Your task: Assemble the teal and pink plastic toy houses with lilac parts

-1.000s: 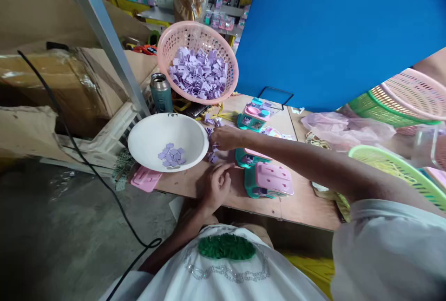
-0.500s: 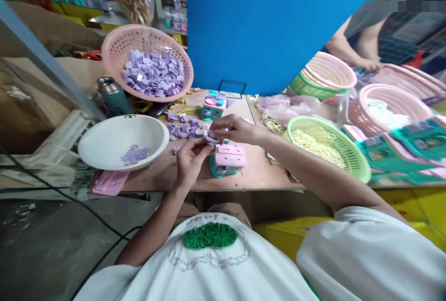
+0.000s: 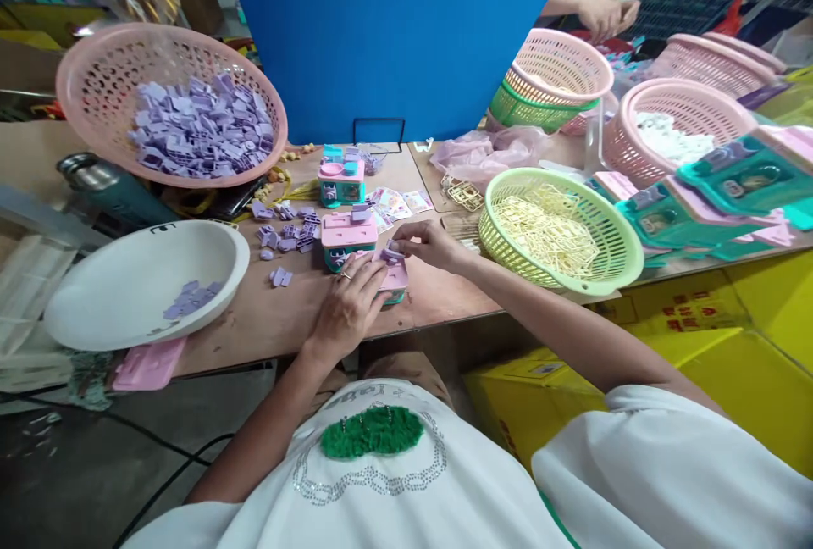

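My left hand (image 3: pixel 349 299) is closed over the near pink-and-teal toy box (image 3: pixel 397 274), with its fingers across the pink top and the thumb along the near side. My right hand (image 3: pixel 432 246) pinches a small purple plastic piece (image 3: pixel 391 253) against that pink top; its lower edge is hidden by fingers. Just behind stands a second pink-topped toy box (image 3: pixel 349 230), bearing an upright purple piece (image 3: pixel 360 213). Farther back is a third toy box (image 3: pixel 341 179) with blue and pink parts on top. Loose purple pieces (image 3: pixel 289 235) lie to the left.
At left stand a pink basket of purple pieces (image 3: pixel 69 79), a white bowl (image 3: pixel 82 278) and a steel-topped bottle (image 3: pixel 118 189). A green basket (image 3: pixel 619 265) holds yellowish parts. Stacked teal toy parts (image 3: pixel 692 219) are at right. A blue panel (image 3: pixel 394 32) rises behind; a co-worker's hands (image 3: pixel 603 17) are beyond.
Both hands were together at a purple piece. Now the left hand has come down onto the near toy box, and the right presses a purple piece there. The view has shifted.
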Tool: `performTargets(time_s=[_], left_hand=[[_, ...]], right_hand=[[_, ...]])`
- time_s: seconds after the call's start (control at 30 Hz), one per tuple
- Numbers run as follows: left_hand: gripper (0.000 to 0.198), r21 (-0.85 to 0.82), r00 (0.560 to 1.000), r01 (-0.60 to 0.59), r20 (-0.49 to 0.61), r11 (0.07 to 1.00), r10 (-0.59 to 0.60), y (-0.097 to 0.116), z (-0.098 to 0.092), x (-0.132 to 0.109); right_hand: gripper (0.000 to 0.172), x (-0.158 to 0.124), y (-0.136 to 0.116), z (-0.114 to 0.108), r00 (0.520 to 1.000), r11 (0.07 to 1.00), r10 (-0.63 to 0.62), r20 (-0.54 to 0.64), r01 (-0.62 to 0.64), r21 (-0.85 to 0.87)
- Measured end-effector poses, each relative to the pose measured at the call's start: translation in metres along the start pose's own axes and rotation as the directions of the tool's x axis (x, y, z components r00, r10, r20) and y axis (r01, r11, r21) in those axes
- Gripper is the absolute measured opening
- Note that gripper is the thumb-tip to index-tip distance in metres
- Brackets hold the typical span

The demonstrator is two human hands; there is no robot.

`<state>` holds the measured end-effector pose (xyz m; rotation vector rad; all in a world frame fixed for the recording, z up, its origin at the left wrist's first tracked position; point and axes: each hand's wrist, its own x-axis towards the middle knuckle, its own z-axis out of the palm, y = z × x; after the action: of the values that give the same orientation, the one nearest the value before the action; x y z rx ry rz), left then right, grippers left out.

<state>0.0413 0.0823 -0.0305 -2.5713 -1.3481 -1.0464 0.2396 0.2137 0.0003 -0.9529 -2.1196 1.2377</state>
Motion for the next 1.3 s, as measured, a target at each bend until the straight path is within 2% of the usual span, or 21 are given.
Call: performTargets(time_s=[0.1, 0.27, 0.37, 0.43, 0.53, 0.6, 0.7, 0.87, 1.13, 1.23, 1.3], left_hand=[[0.036, 0.001, 1.000, -0.007, -0.002, 1.000, 0.007, -0.002, 0.000, 0.002], [0.046, 0.051, 1.000, 0.004, 0.015, 0.999, -0.005, 0.000, 0.002, 0.005], [0.047, 0.091, 1.000, 0.020, -0.001, 0.996, -0.020, 0.003, 0.006, 0.004], [0.048, 0.101, 1.000, 0.022, -0.022, 0.995, -0.020, 0.003, 0.009, 0.002], [0.049, 0.097, 1.000, 0.030, -0.010, 0.995, -0.029, 0.003, 0.011, -0.001], [0.048, 0.093, 0.999, 0.050, 0.017, 0.994, -0.051, 0.003, 0.010, -0.002], [0.046, 0.101, 0.998, 0.061, 0.004, 0.993, -0.062, 0.003, 0.005, 0.001], [0.054, 0.092, 0.999, 0.035, 0.023, 0.995, -0.037, -0.001, -0.002, 0.009], [0.057, 0.036, 0.994, 0.050, 0.101, 0.998, -0.053, -0.010, 0.008, 0.004], [0.058, 0.062, 0.995, 0.019, 0.096, 0.998, -0.025, -0.010, 0.008, 0.003], [0.059, 0.091, 0.997, -0.005, 0.076, 0.996, -0.002, -0.009, 0.006, 0.004]], right_hand=[[0.046, 0.002, 0.001, 0.001, 0.992, 0.990, -0.103, -0.070, 0.096, -0.102], [0.045, 0.001, -0.005, 0.003, 0.941, 0.896, -0.337, -0.023, 0.313, -0.314], [0.043, -0.003, -0.007, 0.005, 0.919, 0.866, -0.394, -0.029, 0.360, -0.346], [0.040, -0.003, -0.006, 0.004, 0.939, 0.898, -0.344, -0.024, 0.322, -0.301], [0.034, 0.002, -0.007, -0.005, 0.987, 0.975, -0.149, 0.065, 0.158, -0.154], [0.030, 0.008, -0.009, -0.012, 0.987, 0.996, -0.031, 0.155, 0.043, -0.076], [0.026, 0.014, -0.014, -0.019, 0.971, 0.999, 0.033, 0.235, -0.022, -0.050], [0.029, 0.008, -0.016, -0.012, 0.988, 0.999, -0.030, 0.154, 0.036, -0.037], [0.037, 0.000, -0.006, 0.005, 0.996, 0.996, -0.067, 0.056, 0.063, 0.058], [0.042, -0.005, -0.005, 0.010, 1.000, 0.989, -0.005, -0.024, 0.008, 0.147], [0.043, -0.009, -0.006, 0.010, 0.992, 0.960, 0.121, -0.020, -0.112, 0.258]])
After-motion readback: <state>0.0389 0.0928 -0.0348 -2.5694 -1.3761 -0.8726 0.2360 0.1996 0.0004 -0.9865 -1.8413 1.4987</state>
